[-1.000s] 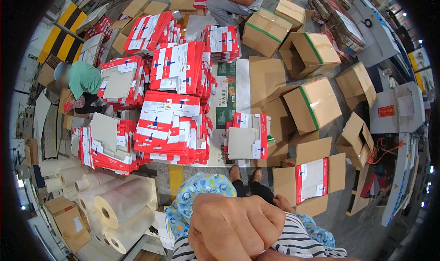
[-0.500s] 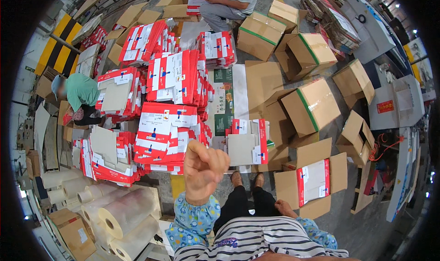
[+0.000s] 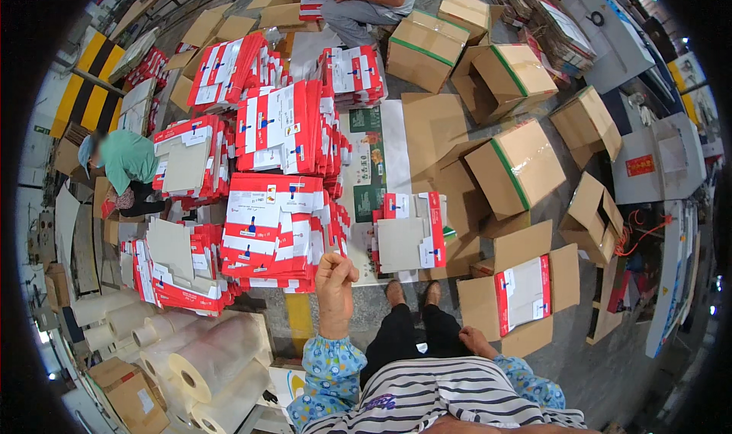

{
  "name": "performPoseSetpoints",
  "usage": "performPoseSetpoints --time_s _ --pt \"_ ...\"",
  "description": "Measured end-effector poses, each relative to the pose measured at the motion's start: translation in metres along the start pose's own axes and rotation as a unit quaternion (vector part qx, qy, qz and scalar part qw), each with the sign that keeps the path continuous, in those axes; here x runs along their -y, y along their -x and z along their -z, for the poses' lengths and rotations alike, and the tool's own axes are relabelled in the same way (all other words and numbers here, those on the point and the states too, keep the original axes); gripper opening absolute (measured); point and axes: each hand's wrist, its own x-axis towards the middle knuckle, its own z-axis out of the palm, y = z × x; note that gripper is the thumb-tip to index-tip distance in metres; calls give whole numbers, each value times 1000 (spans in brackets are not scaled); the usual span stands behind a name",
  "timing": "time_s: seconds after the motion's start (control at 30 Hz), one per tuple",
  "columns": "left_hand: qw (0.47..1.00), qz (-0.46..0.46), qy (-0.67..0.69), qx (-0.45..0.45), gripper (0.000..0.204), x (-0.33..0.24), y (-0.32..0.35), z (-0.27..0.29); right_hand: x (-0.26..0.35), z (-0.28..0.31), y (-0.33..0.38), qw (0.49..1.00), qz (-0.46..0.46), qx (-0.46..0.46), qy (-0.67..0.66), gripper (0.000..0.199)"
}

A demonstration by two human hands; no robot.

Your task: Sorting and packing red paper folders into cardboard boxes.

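Note:
My left hand (image 3: pixel 335 293) is raised in front of me with its fingers curled in, and no object shows in it. Below it on the floor, a small stack of red-and-white printed cartons (image 3: pixel 436 232) lies flat, with a plain grey board (image 3: pixel 400 247) on top. My right hand (image 3: pixel 478 342) hangs low beside my thigh, its fingers loosely bent and holding nothing I can see. Close to it stands an open brown box (image 3: pixel 566 278) with flaps spread, and flat red-and-white cartons (image 3: pixel 524 293) lie inside.
Tall piles of flat red-and-white cartons (image 3: pixel 278 129) fill the left. Rolls of clear film (image 3: pixel 217 358) lie at lower left. Brown boxes (image 3: pixel 515 167) stand at right. A person in green (image 3: pixel 130 163) bends at far left; another in grey (image 3: pixel 366 15) sits at the back.
My left hand has drawn back and lower, with its fingers still curled. My right hand has stayed by my thigh. The view has shifted slightly.

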Motion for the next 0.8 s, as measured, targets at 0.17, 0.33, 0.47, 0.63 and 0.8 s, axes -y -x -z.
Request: performPoseSetpoints --time_s 0.17,0.33,0.47,0.63,0.8 --pt "999 22 -8 -33 8 11 -3 9 -2 -4 -2 1000 -6 -6 -7 27" --pt "998 37 -15 -50 9 23 -5 12 -5 -7 -2 1000 3 -15 -16 27" --pt "997 50 -26 -54 9 32 -8 16 -7 -10 -2 999 -3 -21 -33 26" --pt "993 71 -49 -80 8 43 -9 20 -1 -8 0 1000 3 -15 -11 26" --pt "988 102 -77 -85 9 58 -8 29 -2 -9 2 1000 7 -25 -18 26"
